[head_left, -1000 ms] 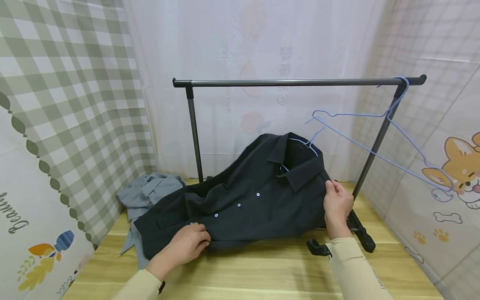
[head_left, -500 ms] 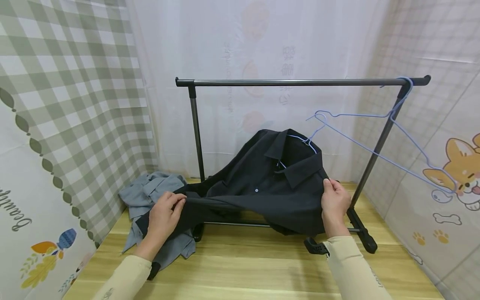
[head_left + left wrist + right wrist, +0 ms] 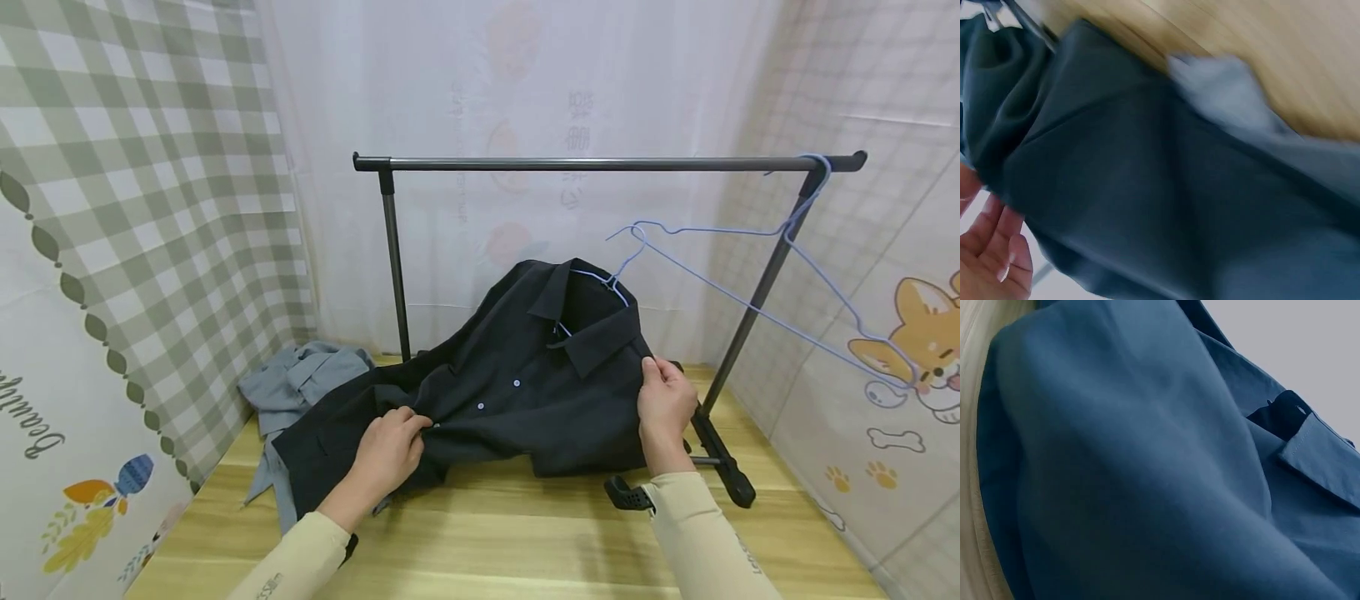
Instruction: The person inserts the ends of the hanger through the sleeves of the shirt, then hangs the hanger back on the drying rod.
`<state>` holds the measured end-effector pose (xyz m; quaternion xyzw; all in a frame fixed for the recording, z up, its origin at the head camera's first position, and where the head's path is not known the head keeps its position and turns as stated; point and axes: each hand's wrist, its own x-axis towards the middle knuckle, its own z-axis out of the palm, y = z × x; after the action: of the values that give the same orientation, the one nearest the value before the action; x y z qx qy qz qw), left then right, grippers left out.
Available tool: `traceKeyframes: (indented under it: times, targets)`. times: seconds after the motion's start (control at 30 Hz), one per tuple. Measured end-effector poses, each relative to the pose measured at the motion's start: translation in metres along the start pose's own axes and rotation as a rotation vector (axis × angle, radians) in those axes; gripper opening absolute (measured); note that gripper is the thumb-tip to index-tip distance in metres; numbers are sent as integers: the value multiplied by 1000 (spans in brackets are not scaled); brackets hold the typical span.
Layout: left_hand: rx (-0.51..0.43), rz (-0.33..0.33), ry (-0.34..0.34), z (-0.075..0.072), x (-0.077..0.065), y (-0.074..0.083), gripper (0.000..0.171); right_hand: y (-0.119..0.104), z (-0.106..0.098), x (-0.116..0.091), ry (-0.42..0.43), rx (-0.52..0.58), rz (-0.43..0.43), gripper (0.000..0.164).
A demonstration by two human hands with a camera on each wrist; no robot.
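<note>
Fingers of left hand (image 3: pixel 386 450) and right hand (image 3: pixel 666 404), head view: each pinching black shirt (image 3: pixel 517 350), hanger (image 3: pixel 612 281) inside collar (image 3: pixel 600 342), before rack (image 3: pixel 600 164). Left wrist: fingers curled at shirt's edge. Right wrist: fingers unseen. Risk: uneven tugging may dislodge hanger.

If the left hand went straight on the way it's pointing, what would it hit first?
Probably the black shirt: the left hand touches its front, and more of that cloth lies ahead, though depth is hard to judge here.
</note>
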<state>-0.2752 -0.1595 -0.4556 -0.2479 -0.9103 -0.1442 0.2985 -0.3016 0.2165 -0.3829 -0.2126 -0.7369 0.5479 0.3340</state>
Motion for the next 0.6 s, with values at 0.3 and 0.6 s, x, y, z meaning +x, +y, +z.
traceKeyframes:
  times: [0.3, 0.6]
  targets:
    - [-86, 150, 6, 30, 11, 65, 27, 0, 1, -2, 2, 12, -8, 33]
    - [-16, 163, -197, 61, 20, 106, 34, 1, 2, -3, -10, 28, -4, 33]
